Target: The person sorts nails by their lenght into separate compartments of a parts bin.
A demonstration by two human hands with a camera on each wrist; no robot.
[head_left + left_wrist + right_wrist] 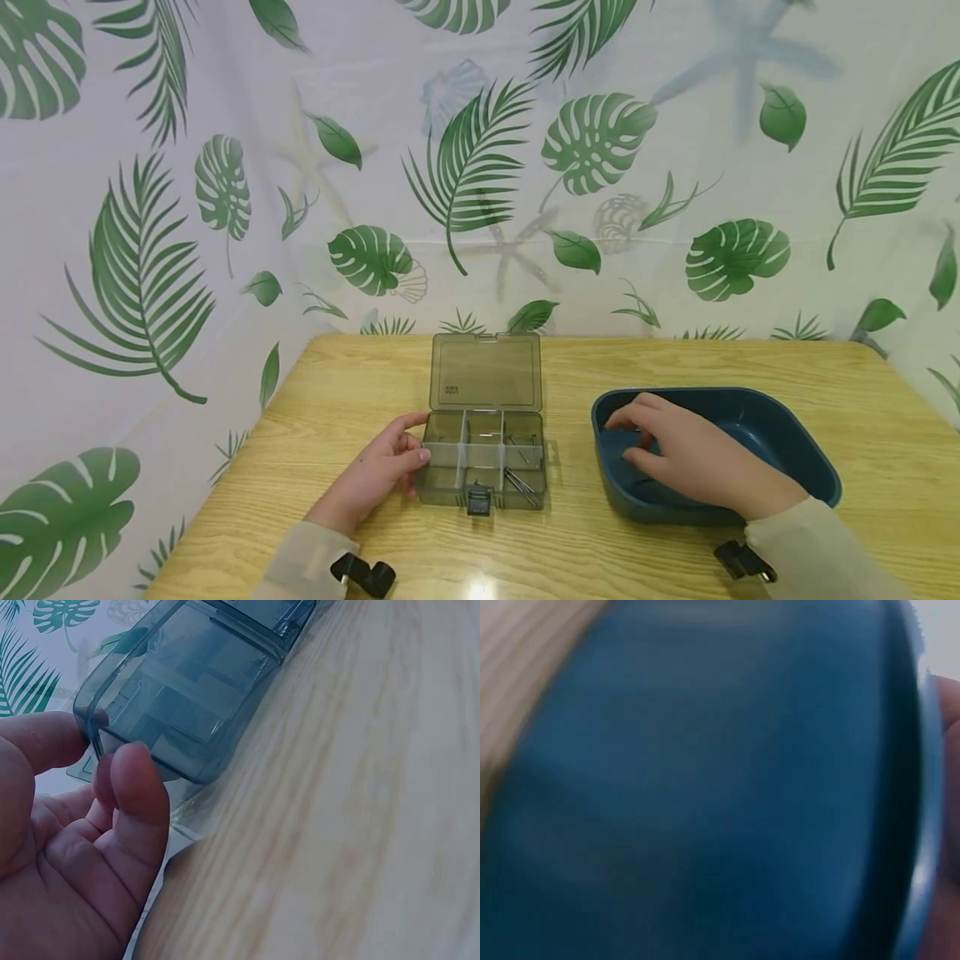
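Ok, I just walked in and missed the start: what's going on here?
A person's left grip holds the left side of a see-through divided box, whose lid stands open. Slim metal pieces lie inside it, at the right. The right grip is over a blue tub, loosely curved; I can't see anything held in it.

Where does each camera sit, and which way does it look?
Head: on the person's head, looking forward and down at the see-through box, blue basin and table; left hand, right hand and sleeves show.
Left wrist: facing the box; the left hand shows.
Right wrist: facing the basin's blurry side; a bit of right hand shows.
Head and left wrist share the box and left hand.
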